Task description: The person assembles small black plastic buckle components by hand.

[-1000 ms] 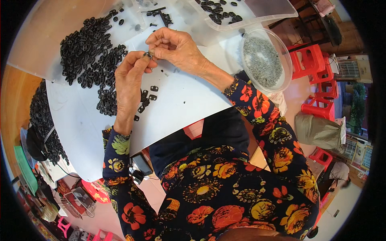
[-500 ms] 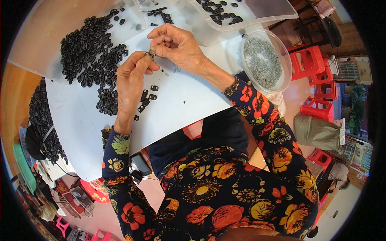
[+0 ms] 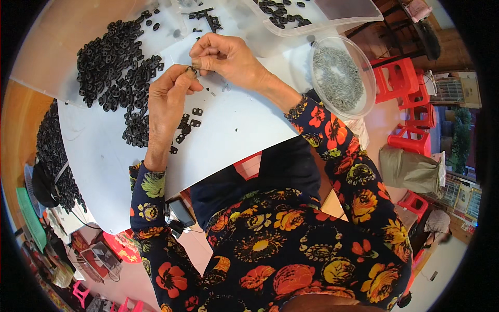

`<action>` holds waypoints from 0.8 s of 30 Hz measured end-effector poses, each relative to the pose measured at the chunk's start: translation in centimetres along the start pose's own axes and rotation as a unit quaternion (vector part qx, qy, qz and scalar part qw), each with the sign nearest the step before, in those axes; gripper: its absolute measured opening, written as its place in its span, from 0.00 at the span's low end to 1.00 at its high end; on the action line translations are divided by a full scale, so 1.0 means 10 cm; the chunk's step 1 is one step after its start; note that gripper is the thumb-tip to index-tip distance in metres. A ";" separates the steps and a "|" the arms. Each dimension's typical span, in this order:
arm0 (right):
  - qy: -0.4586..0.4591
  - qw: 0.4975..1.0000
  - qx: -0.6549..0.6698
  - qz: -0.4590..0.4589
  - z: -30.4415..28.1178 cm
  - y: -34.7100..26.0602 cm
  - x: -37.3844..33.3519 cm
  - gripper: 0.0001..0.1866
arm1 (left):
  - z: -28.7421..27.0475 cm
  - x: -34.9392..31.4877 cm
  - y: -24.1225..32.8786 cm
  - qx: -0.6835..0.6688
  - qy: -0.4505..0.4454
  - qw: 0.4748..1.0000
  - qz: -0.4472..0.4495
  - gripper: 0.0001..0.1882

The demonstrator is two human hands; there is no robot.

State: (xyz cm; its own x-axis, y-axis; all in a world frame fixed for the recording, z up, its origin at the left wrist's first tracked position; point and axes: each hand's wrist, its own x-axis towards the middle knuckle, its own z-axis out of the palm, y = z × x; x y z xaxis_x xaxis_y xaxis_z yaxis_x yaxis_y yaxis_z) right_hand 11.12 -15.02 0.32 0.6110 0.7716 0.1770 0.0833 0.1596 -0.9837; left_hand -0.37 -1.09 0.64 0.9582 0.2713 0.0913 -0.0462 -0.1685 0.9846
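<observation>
Little has shifted since a moment ago: both hands stay joined over the white board (image 3: 249, 130). Nearest, the left hand (image 3: 169, 99) pinches a small black clip (image 3: 190, 70) at its fingertips. Just beyond, the right hand (image 3: 226, 57), fingers curled, grips the same clip. Farther off lies the clip pile (image 3: 117, 62).

Small black plastic pieces (image 3: 117, 67), matt and smooth, lie heaped on a white sheet (image 3: 234, 130) with a faint sheen, covering the worktop. A clear glossy plastic bowl (image 3: 318, 52) holds dull grey metal bits (image 3: 340, 78). A clear plastic tray (image 3: 358, 15) looks smooth. The sleeves (image 3: 343, 151) are soft floral cloth. Bare wood (image 3: 13, 130) shows at the worktop's left edge.
</observation>
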 end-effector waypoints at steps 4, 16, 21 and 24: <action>-0.006 1.000 0.005 0.005 0.01 0.01 0.01 0.05 | 0.00 -0.01 -0.02 -0.041 -0.003 0.999 0.005 0.11; 0.070 0.992 -0.100 -0.044 0.11 0.10 0.02 0.09 | 0.17 -0.03 -0.03 -0.036 0.060 0.996 0.053 0.10; 0.074 0.997 -0.002 -0.020 0.10 0.03 0.00 0.11 | 0.15 -0.03 -0.03 -0.055 0.065 0.995 0.054 0.10; 0.057 0.995 -0.066 -0.052 0.05 0.03 0.02 0.09 | 0.15 -0.04 -0.02 -0.058 0.055 0.996 0.041 0.10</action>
State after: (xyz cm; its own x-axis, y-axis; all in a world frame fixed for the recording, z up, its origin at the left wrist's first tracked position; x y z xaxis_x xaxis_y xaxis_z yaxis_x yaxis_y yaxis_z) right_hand 10.88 -14.54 0.07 0.6789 0.6782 0.2813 0.2487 0.1480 -0.9572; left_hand -0.33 -2.55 0.21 0.9131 0.3652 0.1813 -0.1612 -0.0849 0.9833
